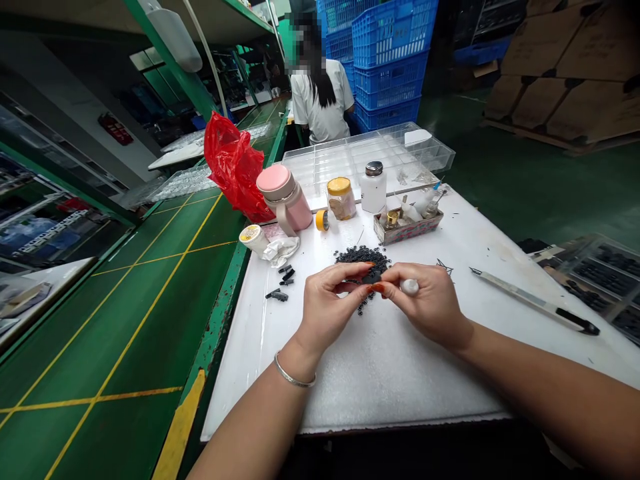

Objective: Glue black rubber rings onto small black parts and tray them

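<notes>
Plastic part [373, 275], small and matte black, is pinched between the fingertips [356, 270] of the left hand [330, 307] and the right hand [427, 303], both closed on it, just above a heap of tiny black pieces [363, 257] lying on a white foam pad [380, 380].

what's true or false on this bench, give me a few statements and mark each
The left hand wears a metal bangle: true.
The right hand grips a blue crate: false, it pinches a small black piece together with the left hand, above a heap of black parts.
A pink-lidded flask stands near a yellow-lidded jar: true.
The clear compartment tray lies on the green belt: false, it rests at the far end of the white bench.
</notes>
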Available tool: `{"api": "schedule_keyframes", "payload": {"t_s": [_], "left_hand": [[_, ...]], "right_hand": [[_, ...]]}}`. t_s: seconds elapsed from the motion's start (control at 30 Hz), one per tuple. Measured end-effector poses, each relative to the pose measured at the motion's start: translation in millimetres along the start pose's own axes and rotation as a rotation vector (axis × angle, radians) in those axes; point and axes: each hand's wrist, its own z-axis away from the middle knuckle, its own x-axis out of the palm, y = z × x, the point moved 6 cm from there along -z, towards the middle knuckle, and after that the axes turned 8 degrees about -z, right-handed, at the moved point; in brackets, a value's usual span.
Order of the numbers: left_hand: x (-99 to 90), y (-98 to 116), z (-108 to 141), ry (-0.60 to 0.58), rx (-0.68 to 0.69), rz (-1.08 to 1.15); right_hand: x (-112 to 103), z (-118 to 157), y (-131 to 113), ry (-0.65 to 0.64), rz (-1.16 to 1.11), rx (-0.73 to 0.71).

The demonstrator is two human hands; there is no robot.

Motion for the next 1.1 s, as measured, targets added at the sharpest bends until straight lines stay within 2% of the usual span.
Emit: {"api": "schedule_keyframes", "payload": {"t_s": [0.27,0.57,0.87,1.1], "left_hand": [[-2.1,12,1,0.016,0.176,-0.160],[-2.2,21,3,0.043,0.312,-0.199],[-1.2,24,4,0.048,0.286,-0.170],[-0.3,9,1,0.032,0.137,-0.154]], "right_hand": [[1,1,0,-0.001,-0.019,-0.007],[3,4,-3,0.004,-0.039,-0.128],[4,9,-1,0.037,-0.045,-0.103],[3,2,4,0.014,-0.034,-0.032]]}}
